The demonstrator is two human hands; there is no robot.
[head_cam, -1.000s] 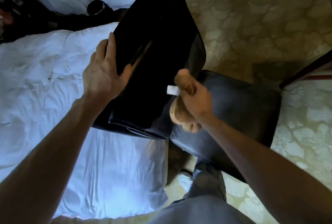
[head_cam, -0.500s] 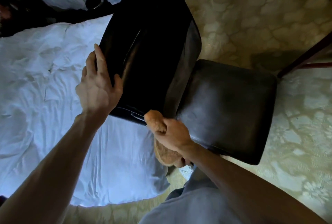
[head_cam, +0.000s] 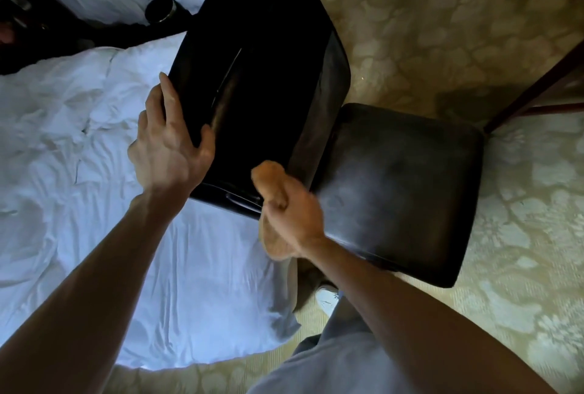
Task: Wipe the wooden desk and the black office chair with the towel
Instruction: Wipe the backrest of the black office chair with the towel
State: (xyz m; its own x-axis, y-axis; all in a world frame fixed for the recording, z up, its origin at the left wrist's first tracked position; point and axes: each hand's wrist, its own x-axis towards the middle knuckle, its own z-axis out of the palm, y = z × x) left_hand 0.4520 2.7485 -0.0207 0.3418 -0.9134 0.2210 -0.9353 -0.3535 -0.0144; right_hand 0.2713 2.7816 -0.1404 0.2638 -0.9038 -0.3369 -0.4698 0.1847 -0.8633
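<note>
The black office chair (head_cam: 404, 191) stands in the middle of the head view, its tall backrest (head_cam: 268, 77) leaning toward the bed and its square seat to the right. My left hand (head_cam: 167, 144) holds the backrest's left edge, fingers on the edge and thumb on the rear face. My right hand (head_cam: 294, 213) grips a bunched tan towel (head_cam: 268, 178) and presses it against the lower corner of the backrest, where it meets the seat. Part of the towel hangs below my fist. The wooden desk shows only as a dark leg (head_cam: 534, 90) at the right edge.
A bed with a rumpled white duvet (head_cam: 79, 172) fills the left side, touching the chair's back. Dark clothing and a black round container (head_cam: 161, 8) lie on it at the top left. Patterned beige carpet (head_cam: 442, 14) surrounds the chair. My white shoe (head_cam: 327, 295) is below the seat.
My right hand dropped with the towel from the middle of the backrest to its lower corner. My left hand slid down the backrest's left edge. The chair turned slightly.
</note>
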